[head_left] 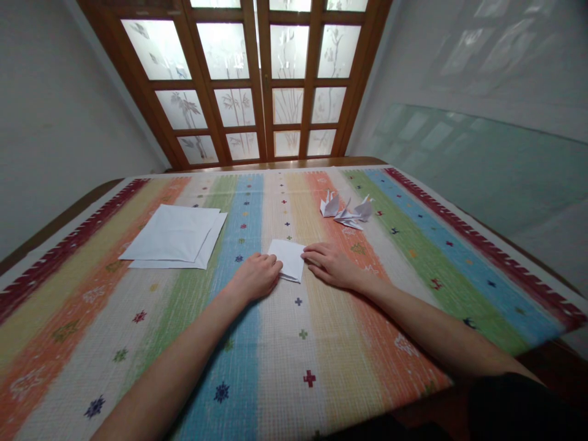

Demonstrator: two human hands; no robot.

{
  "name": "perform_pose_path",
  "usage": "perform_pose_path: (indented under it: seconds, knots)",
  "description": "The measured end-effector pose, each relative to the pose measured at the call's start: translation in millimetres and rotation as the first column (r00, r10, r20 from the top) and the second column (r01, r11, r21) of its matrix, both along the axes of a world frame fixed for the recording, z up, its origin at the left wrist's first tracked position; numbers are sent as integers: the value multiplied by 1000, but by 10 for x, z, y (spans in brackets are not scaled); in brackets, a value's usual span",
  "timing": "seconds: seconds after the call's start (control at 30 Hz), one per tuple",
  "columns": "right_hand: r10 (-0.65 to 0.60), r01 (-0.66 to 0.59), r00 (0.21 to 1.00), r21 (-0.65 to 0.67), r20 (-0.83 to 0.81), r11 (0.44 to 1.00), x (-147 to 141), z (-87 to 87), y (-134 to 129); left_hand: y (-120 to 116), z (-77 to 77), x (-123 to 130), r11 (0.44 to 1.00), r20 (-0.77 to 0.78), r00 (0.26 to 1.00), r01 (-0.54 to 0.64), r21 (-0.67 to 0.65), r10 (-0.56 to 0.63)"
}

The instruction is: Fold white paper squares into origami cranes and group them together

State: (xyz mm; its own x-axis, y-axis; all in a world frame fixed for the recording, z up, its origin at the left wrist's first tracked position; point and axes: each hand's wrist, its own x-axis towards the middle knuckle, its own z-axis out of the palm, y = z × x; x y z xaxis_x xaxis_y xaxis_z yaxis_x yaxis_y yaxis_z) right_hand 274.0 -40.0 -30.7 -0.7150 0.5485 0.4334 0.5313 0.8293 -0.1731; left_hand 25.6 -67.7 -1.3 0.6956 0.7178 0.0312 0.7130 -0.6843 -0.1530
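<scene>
- White paper sheets (169, 236) lie flat on the left of the striped tablecloth (285, 343), the upper one overlapping another that shows along its right and lower edges
- Left hand (260, 275) rests over the blue and pale stripes, its fingers curled and closed on the left edge of the folded paper (288, 254)
- That folded paper lies between the two hands on the pale middle stripe, its layers showing along the near edge
- Right hand (331, 263) has its fingertips touching the paper's right side near the far corner; whether they pinch or only press, I cannot tell
- Paper cranes (346, 211) sit close together beyond the right hand, on the orange and pale stripes
</scene>
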Motion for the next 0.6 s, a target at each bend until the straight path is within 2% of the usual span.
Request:
perform_pose_path:
  seconds: [0.1, 0.2, 0.27, 0.37, 0.47, 0.6]
  knots:
    - [-17, 20, 999, 66, -42, 998, -19, 2, -24, 0, 2, 46, 1000, -11, 1000, -25, -10, 25]
    - [-39, 72, 986, 204, -165, 976, -32, 10, -74, 6, -19, 79, 996, -6, 996, -87, -15, 87]
    - [35, 49, 969, 328, -245, 943, -50, 22, -126, 9, -43, 92, 991, 15, 991, -131, -18, 131]
    - [223, -94, 946, 461, -234, 882, -113, 38, -215, 5, -70, 102, 983, 83, 979, -182, -25, 184]
    - [280, -189, 947, 430, -158, 883, -202, 39, -276, -7, -69, 104, 972, 148, 960, -234, -37, 237]
    - [189, -135, 968, 291, -166, 947, -287, 30, -274, -18, -57, 103, 957, 183, 940, -287, -37, 289]
